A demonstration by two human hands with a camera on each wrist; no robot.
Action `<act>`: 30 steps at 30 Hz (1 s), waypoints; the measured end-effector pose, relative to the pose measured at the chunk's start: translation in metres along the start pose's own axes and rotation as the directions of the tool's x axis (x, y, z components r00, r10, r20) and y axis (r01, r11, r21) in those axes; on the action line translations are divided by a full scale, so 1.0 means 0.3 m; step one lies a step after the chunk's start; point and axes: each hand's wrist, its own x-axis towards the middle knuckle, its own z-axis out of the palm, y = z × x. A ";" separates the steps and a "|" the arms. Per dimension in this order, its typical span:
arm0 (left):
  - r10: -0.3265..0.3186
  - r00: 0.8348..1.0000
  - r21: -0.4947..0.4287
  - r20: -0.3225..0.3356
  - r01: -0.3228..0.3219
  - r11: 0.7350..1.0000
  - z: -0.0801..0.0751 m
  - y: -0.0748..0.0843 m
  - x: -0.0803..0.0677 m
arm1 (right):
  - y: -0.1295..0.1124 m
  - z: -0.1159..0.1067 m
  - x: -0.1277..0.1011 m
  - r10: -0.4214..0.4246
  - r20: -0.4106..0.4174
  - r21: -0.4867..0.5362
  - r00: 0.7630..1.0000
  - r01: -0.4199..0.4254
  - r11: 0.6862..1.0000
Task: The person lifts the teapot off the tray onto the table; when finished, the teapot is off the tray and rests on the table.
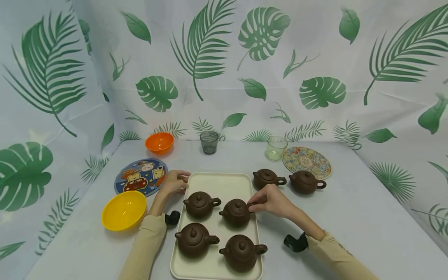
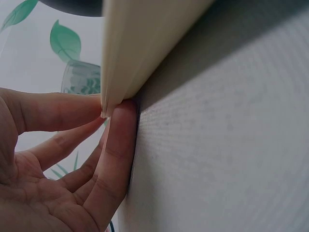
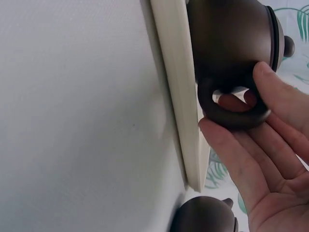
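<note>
Then my right hand pinched the handle of the teapot, which stood on the tray with handle toward me; my left hand gripped the tray's far-left corner.

1. Honestly, no readable text, brand, number or sign anywhere in these shots.
2. The round blue cartoon-printed plate, at about 10 o'clock from the cream rectangular plastic tray, only has drawings, with no letters I can make out.
3. The round multicoloured ornate-patterned plate, at about 2 o'clock from the tray, has a central motif too small to read.
</note>
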 end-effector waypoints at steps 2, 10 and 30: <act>0.004 1.000 -0.003 0.001 -0.004 1.000 0.001 -0.003 -0.002 | -0.001 0.003 -0.001 0.000 -0.007 -0.008 1.000 0.000 1.000; -0.012 1.000 -0.034 0.001 0.012 0.999 0.003 -0.012 -0.001 | 0.012 -0.018 -0.030 -0.078 -0.066 0.009 0.995 0.079 0.997; 0.004 1.000 -0.019 0.013 -0.003 1.000 -0.006 -0.006 0.003 | 0.137 -0.334 -0.360 0.009 -0.169 -0.036 0.986 -0.015 0.999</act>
